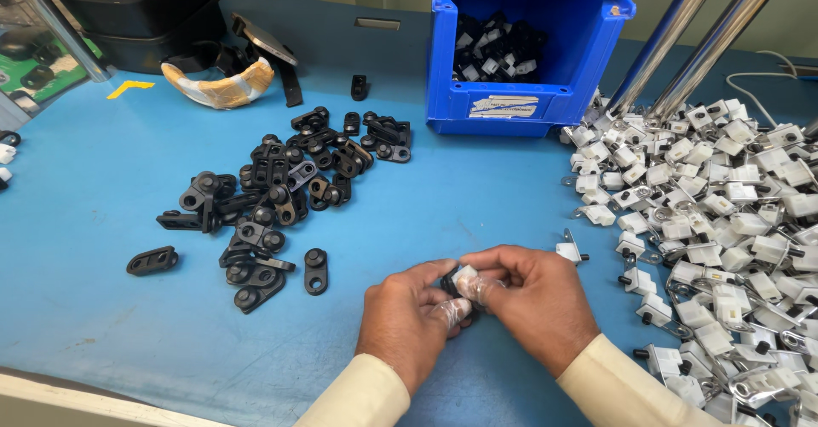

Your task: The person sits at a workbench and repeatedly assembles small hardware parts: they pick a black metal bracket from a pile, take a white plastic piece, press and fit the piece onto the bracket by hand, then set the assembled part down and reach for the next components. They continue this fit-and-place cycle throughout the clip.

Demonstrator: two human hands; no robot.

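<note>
My left hand [407, 316] and my right hand [532, 295] meet over the blue table [102, 188], near its front edge. Between the fingertips of both hands sits a small white switch part [465, 278] with a black plastic piece pressed against it. Clear finger cots cover some fingertips. A pile of black plastic brackets [281, 193] lies to the left of my hands. A large heap of white switch parts [724, 222] with metal tabs spreads to the right.
A blue bin [528, 95] holding black-and-white parts stands at the back centre. Black trays [128, 9] are stacked at the back left, beside a taped yellowish curved piece [221, 86]. Metal rack legs [682, 52] rise at the right. The table's front edge [102, 397] runs below.
</note>
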